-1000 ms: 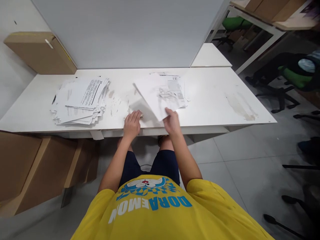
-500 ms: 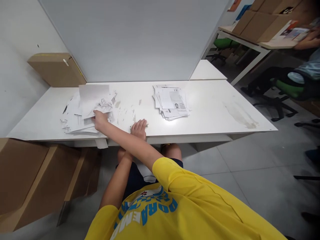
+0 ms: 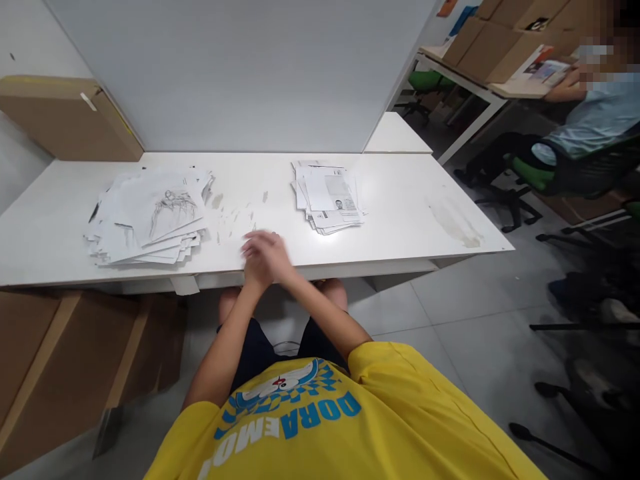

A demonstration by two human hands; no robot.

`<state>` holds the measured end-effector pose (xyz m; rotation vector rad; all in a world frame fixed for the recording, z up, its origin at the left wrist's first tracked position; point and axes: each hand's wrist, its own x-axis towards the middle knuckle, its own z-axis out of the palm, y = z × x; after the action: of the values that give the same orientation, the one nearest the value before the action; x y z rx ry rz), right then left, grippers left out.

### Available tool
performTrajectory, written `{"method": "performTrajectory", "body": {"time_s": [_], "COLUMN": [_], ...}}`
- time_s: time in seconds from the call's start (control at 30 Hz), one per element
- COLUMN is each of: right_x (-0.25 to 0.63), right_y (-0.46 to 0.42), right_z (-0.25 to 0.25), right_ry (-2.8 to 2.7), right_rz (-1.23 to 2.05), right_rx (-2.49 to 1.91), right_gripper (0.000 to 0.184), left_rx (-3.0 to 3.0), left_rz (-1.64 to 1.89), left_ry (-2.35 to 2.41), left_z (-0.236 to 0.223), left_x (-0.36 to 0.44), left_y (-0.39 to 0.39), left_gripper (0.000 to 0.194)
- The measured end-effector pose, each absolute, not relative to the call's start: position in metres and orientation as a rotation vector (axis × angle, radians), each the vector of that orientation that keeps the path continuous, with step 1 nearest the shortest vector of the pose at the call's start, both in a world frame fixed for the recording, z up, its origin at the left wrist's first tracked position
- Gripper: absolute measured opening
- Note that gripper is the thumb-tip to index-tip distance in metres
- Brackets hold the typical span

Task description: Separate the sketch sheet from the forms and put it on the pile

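My two hands meet at the front edge of the white table (image 3: 410, 220). My right hand (image 3: 270, 245) is blurred in motion, fingers apart and holding nothing, and it crosses over my left hand (image 3: 254, 265), which lies low on the table and is mostly hidden. To the left lies a loose pile of papers (image 3: 145, 220) with a pencil sketch on its top sheet. Further back and to the right sits a neater stack of printed papers (image 3: 327, 200), its top sheet bearing a small photo.
A grey partition board (image 3: 240, 73) stands along the table's back. A cardboard box (image 3: 65, 120) sits at the far left, with more cardboard (image 3: 60, 360) under the table. Another person (image 3: 595, 113) sits at a desk at the right among office chairs.
My right hand carried a sheet from the right stack across to the left pile, let it go there and has swung back over my left hand. The camera view shifted.
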<state>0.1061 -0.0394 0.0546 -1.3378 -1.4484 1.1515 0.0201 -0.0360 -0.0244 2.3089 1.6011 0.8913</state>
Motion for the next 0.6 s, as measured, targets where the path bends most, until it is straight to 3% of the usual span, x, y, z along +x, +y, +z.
{"method": "performTrajectory", "body": {"time_s": [0.1, 0.17, 0.23, 0.43, 0.6], "right_x": [0.205, 0.261, 0.301, 0.336, 0.353], "right_y": [0.006, 0.035, 0.054, 0.075, 0.076], "right_z": [0.037, 0.023, 0.008, -0.018, -0.017], "right_ry": [-1.292, -1.18, -1.116, -1.144, -1.08], "right_rz": [0.722, 0.397, 0.277, 0.189, 0.346], "right_rx": [-1.553, -1.806, -2.014, -2.14, -2.116], "right_gripper": [0.029, 0.033, 0.038, 0.045, 0.028], "left_rx": [2.421, 2.503, 2.544, 2.607, 2.621], "left_rz": [0.85, 0.826, 0.81, 0.811, 0.816], "left_ry": [1.602, 1.637, 1.673, 1.71, 1.72], "left_z": [-0.024, -0.024, -0.023, -0.022, -0.021], "left_x": [0.02, 0.02, 0.02, 0.019, 0.019], "left_y": [-0.038, -0.039, -0.04, -0.038, -0.037], "left_gripper": [0.061, 0.062, 0.061, 0.058, 0.058]}}
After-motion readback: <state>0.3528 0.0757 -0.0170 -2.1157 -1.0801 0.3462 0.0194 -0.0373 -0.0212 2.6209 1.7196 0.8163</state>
